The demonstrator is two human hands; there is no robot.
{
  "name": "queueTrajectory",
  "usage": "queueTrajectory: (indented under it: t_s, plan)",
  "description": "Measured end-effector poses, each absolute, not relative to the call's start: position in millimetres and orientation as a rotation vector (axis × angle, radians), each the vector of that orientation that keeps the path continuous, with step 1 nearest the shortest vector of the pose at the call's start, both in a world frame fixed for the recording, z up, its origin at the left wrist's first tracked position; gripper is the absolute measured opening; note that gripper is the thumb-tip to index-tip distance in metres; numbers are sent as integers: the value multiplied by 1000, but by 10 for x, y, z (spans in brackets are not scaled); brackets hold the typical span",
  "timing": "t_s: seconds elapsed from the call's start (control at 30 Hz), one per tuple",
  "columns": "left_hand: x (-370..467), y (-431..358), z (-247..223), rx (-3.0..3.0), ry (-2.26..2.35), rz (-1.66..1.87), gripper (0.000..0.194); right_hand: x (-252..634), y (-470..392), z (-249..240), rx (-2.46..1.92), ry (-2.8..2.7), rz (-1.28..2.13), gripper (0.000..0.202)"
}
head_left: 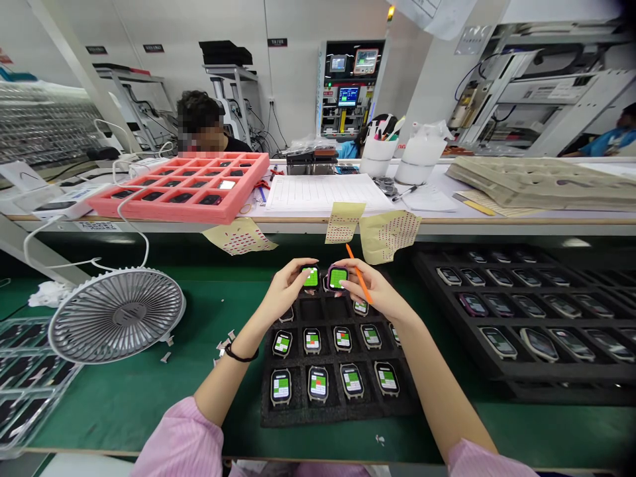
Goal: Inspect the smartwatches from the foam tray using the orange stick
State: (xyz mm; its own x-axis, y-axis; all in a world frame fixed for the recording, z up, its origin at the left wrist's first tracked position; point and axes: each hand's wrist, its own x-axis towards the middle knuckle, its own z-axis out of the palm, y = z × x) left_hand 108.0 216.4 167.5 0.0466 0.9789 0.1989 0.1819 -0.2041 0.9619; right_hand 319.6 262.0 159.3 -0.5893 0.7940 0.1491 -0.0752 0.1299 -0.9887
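Above the far part of a black foam tray (328, 415), my left hand (287, 286) holds a watch (311, 277) with a green screen, thumb over its face. Close on its right, my right hand (370, 285) grips a purple-rimmed watch (338, 277), also showing green. An orange stick (358, 273) is held in the same right hand, slanting up to the left. In the tray's pockets below lie several lit watches (318, 383) with green, white and some red on their screens. Two pockets just below my hands hold no watch.
A round grey fan (119, 315) stands at left. Stacked black trays of watches (546, 368) lie at right. Across the back runs a shelf (298, 227) with a pink foam tray (199, 212) and hanging yellow sticker sheets (390, 235). A person (201, 122) is beyond it.
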Motion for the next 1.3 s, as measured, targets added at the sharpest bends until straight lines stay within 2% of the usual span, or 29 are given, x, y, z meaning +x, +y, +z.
queueTrajectory:
  t_s: [0.43,0.77,1.3]
  plan:
    - [1081,2167,1674,1497,1242,1257,35,3198,2642,1559,-638,-1776,1490,42]
    - [1175,2154,1648,1385,1284,1309,35,3096,2634,1559,-830,-1597,1442,36]
    - [1128,2181,1623,1451,1150,1234,42,3137,2636,1588,-803,-1539,1465,31]
